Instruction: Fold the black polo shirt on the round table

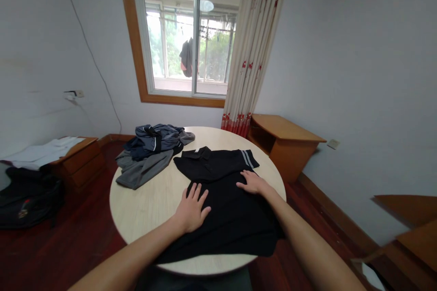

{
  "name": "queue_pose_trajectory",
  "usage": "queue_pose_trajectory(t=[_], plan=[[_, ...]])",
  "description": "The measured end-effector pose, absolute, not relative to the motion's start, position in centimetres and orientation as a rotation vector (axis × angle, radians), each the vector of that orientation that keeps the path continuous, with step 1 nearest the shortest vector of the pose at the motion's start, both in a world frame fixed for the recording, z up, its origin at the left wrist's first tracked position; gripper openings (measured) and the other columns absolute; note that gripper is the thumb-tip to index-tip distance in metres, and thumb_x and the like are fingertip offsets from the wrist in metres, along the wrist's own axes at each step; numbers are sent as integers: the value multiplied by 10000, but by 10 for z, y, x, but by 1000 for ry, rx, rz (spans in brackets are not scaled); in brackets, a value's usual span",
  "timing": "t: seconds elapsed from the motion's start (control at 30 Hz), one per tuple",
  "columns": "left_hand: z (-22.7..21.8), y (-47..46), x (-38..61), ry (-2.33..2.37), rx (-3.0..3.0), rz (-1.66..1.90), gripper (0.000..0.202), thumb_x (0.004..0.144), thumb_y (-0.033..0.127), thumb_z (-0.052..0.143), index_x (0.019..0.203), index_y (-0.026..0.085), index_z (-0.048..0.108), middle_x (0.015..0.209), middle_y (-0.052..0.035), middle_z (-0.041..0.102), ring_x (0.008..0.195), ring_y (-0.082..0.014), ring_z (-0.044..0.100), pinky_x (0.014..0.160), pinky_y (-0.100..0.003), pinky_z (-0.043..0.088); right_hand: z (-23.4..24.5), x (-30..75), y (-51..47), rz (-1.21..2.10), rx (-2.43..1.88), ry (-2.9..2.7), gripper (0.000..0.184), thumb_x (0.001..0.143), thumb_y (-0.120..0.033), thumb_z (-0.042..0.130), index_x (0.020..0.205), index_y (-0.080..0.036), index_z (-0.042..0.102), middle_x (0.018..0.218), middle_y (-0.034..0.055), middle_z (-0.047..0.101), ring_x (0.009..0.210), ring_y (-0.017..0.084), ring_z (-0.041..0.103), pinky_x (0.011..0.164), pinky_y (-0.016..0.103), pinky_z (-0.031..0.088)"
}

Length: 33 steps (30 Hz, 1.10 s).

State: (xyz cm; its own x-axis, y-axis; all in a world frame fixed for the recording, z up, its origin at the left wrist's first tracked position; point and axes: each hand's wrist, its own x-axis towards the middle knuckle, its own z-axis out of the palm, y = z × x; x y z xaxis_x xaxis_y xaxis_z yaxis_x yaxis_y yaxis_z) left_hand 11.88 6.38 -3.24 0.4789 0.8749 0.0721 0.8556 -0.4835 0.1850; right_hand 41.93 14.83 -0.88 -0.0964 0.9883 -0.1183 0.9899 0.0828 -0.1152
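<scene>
Shirt partly overhanging counter; left hand and right hand on it, fingers spread, gripping nothing. Uneven push could bunch or drag shirt off.

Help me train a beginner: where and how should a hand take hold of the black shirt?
Probably pinch the black shirt by its near-right hem corner, coming from the right: the body lies flat, but that corner extends past the table's edge.
</scene>
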Motion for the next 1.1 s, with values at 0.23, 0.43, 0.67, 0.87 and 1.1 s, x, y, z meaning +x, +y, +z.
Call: queue_pose_trajectory(t=[0.23, 0.43, 0.67, 0.87, 1.1], plan=[[16, 76, 82, 1502, 2448, 323, 413, 957, 409, 389, 1106, 223, 725, 1110, -135, 713, 1030, -294, 657, 882, -402, 481, 38, 400, 174, -109, 2154, 2335, 250, 878, -408, 624, 943, -213, 766, 1022, 141, 739, 993, 301, 675, 822, 370, 494], [16, 162, 33, 2108, 2251, 214, 414, 939, 382, 451, 1180, 112, 652, 1239, -223, 611, 1172, -352, 561, 899, -411, 456, 20, 383, 231, -126, 2244, 2558, 299, 943, -317, 525, 1130, -194, 723, 1259, 110, 673, 1170, 246, 609, 950, 310, 454], [-7, 211, 32, 1710, 2031, 673, 274, 788, 437, 636, 874, 177, 661, 1038, -108, 678, 1031, -289, 602, 879, -365, 461, -7, 380, 282, -262, 2218, 2539, 303, 872, -332, 665, 1135, -193, 721, 1145, 90, 725, 1062, 223, 659, 881, 279, 473], [32, 216, 46, 1075, 1353, 1214, 513, 629, 627, 757, 817, 189, 567, 756, 0, 607, 722, -170, 592, 697, -281, 477, 1, 394, 293, -195, 2274, 2560, 165, 917, -270, 592, 985, -185, 716, 1073, 103, 723, 1022, 229, 647, 844, 288, 442], [52, 221, 79, 762, 1357, 975, 627, 610, 609, 820, 1004, 158, 635, 930, -75, 704, 854, -217, 668, 791, -322, 521, 9, 405, 299, -204, 2875, 2438, 278, 1013, -335, 405, 1132, -170, 594, 1043, 140, 701, 968, 248, 647, 785, 290, 415]])
